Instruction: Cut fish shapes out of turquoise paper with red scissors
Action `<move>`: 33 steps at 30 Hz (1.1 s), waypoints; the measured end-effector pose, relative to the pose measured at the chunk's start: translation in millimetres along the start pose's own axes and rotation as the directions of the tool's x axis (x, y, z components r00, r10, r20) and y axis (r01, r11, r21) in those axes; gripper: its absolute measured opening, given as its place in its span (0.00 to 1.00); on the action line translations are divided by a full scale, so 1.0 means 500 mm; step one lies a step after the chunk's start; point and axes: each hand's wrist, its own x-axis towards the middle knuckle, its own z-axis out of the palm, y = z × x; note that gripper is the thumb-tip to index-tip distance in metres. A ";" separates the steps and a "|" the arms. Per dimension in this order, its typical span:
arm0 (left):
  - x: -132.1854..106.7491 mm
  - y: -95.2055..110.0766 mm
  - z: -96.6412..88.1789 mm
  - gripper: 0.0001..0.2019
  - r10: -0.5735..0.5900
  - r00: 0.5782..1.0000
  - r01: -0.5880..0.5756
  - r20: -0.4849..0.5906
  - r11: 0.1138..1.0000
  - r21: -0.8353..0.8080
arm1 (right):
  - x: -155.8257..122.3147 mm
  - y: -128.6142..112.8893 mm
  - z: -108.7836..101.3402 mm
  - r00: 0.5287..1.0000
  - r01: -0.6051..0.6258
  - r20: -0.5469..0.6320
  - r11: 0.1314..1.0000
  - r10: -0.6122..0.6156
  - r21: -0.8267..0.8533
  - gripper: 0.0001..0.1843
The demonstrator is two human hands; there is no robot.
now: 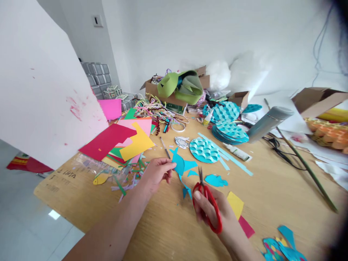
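My left hand [157,173] pinches a blue paper cut-out [179,164] with pointed fins and a trailing strip that hangs down to a small tail piece [187,191]. My right hand [214,214] grips red-handled scissors [208,203], with the blades pointing up toward the blue paper. Both hands hover just above the wooden table [272,203]. A small blue paper fish [215,180] lies flat just right of the scissor tips. A blue disc with a wavy scale pattern [204,150] lies behind it.
A heap of coloured paper sheets [122,141] lies at left, with scraps near it. A stack of scaled blue discs [230,131], a grey flask [268,123], a green stick [304,163], cardboard boxes [174,90] and yellow and red paper pieces [239,210] are around.
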 end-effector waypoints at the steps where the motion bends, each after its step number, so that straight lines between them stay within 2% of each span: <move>1: -0.001 0.000 0.002 0.13 0.004 1.000 -0.004 0.001 1.000 0.002 | 0.002 -0.003 0.001 0.997 0.010 -0.072 0.999 -0.008 0.033 0.23; 4: -0.007 -0.002 0.013 0.15 0.005 1.000 -0.005 0.030 1.000 0.014 | 0.005 -0.008 0.008 0.967 0.057 -0.255 0.988 -0.019 0.140 0.22; 7: -0.015 -0.009 0.025 0.15 -0.002 0.998 0.000 0.058 0.999 0.039 | 0.006 -0.011 0.017 0.943 0.088 -0.334 0.973 -0.012 0.213 0.22; 14: -0.022 -0.022 0.039 0.14 -0.048 0.990 0.037 0.135 0.996 0.087 | 0.007 -0.009 0.019 0.959 0.046 -0.284 0.978 0.014 0.205 0.16; 24: -0.022 -0.022 0.038 0.14 -0.046 0.992 0.037 0.117 0.996 0.080 | 0.007 -0.010 0.017 0.973 0.004 -0.228 0.991 0.028 0.136 0.17; 33: -0.020 -0.025 0.037 0.13 -0.030 0.991 0.020 0.128 0.996 0.082 | 0.008 -0.007 0.014 0.972 0.006 -0.231 0.975 0.047 0.223 0.17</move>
